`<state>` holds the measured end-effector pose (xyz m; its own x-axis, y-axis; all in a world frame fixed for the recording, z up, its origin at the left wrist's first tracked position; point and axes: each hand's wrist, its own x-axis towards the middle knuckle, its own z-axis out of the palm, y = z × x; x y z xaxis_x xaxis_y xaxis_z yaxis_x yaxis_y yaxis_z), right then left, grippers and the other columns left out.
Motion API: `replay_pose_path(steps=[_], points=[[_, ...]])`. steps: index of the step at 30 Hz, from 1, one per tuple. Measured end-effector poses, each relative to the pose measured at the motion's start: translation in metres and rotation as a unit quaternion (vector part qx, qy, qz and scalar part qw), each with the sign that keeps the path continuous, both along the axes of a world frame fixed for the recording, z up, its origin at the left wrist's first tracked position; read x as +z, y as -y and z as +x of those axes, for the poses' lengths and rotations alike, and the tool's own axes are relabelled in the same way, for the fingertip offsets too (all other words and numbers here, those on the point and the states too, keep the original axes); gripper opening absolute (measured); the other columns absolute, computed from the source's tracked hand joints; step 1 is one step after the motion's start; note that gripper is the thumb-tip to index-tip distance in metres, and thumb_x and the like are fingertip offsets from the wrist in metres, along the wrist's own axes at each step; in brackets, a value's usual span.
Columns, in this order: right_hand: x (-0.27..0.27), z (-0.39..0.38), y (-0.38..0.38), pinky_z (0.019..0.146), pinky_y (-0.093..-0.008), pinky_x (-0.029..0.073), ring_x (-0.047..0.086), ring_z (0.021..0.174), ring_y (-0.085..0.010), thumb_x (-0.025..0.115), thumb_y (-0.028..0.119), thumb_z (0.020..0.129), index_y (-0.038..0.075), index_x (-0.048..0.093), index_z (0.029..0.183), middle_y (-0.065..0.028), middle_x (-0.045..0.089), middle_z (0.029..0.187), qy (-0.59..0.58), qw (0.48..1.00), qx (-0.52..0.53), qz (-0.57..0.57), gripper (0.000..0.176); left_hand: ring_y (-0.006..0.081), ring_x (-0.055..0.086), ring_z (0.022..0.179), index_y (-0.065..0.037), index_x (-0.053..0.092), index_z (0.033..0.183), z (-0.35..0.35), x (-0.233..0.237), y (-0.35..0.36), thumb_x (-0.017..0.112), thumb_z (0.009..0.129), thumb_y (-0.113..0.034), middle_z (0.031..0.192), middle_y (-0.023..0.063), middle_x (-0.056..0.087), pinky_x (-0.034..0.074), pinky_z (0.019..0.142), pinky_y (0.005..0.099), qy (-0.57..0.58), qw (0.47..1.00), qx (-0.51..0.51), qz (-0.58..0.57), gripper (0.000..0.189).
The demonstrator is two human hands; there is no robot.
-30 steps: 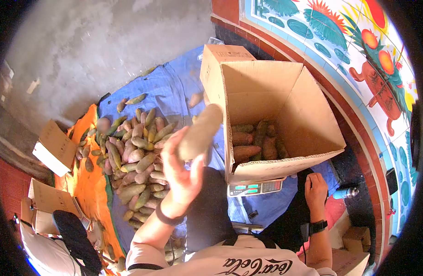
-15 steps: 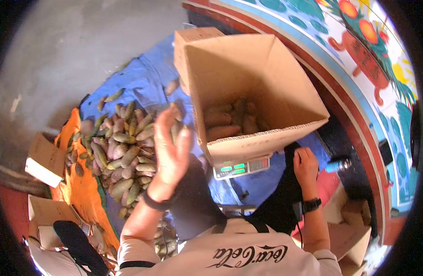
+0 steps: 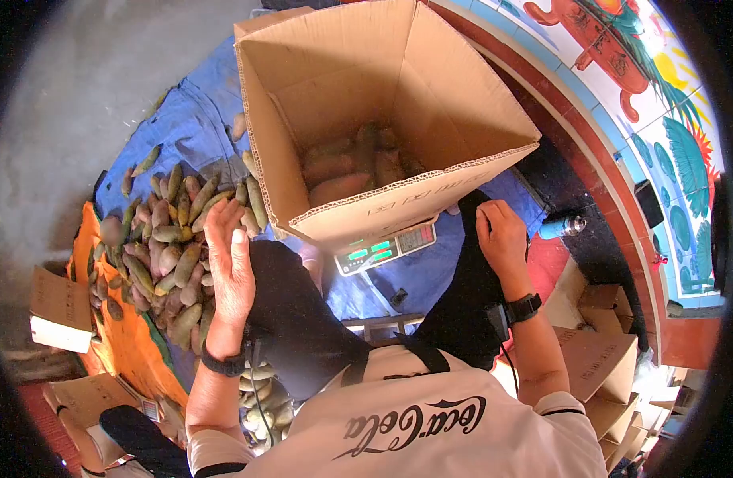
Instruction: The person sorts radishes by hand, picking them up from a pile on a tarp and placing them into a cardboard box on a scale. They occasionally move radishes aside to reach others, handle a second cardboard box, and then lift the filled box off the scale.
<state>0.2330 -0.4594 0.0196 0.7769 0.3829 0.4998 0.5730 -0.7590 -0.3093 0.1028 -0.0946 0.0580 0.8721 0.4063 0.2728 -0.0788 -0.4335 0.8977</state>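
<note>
- Your left hand (image 3: 231,275): in the left centre, at the inner edge of a heap of elongated green-and-reddish tubers (image 3: 167,255); thumb and fingers apart, nothing clamped between them. A second earlier it had carried one large tuber; where that one had gone could not be told. The change appeared to leave this hand unloaded, beside the loose stock.
- Your right hand (image 3: 503,235): right of centre, over your dark-trousered right leg, as before; fingers curled, contents, if any, hidden.
- Tall brown open-topped cardboard box (image 3: 438,191): upper centre, several similar tubers on its shadowed floor.
- Flat electronic scale with green-lit display (image 3: 386,251): centre, just below the box's near wall; box apparently resting on it.
- In the way: the box's high left wall, between your left hand and the tubers inside.
- Around: wrinkled blue tarpaulin (image 3: 195,103), upper left; bright orange sheet (image 3: 135,346), lower left; blue bottle with metallic cap (image 3: 559,229), right; brown cartons (image 3: 593,358), lower right; another person's arm (image 3: 81,436), lower-left corner.
</note>
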Motion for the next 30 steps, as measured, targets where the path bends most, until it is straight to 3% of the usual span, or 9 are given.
replay_pose_path(steps=[13,24,30], points=[[-0.001,0.001,-0.001,0.063,-0.0374,0.048,0.059,0.072,-0.0323,0.06,0.001,0.076,0.0,0.057,0.081,-0.0135,0.059,0.08,-0.009,1.0,-0.006,0.002,0.006,0.023,0.048,0.113,-0.001,0.034,0.129,0.007,-0.008,0.0,0.038,0.097,-0.029,0.123,0.0148,0.048,0.037,0.096,0.035,0.02,0.998,-0.007,-0.056,0.042],[-0.002,0.001,-0.001,0.064,-0.0373,0.048,0.06,0.073,-0.032,0.06,0.002,0.077,0.001,0.057,0.082,-0.0131,0.06,0.082,-0.011,1.0,-0.011,-0.01,0.005,0.0223,0.049,0.113,-0.002,0.043,0.123,0.009,-0.009,-0.001,0.037,0.097,-0.035,0.122,0.0127,0.048,0.039,0.092,0.0336,0.01,0.995,0.0,-0.099,0.042],[-0.001,0.002,0.0,0.063,-0.0377,0.048,0.06,0.073,-0.0319,0.059,0.002,0.077,0.001,0.057,0.081,-0.0133,0.06,0.082,-0.005,1.0,-0.01,-0.014,0.005,0.024,0.05,0.113,-0.001,0.042,0.124,0.009,-0.014,-0.005,0.04,0.095,-0.04,0.123,0.0141,0.049,0.039,0.093,0.0362,0.041,0.974,-0.002,-0.223,0.048]])
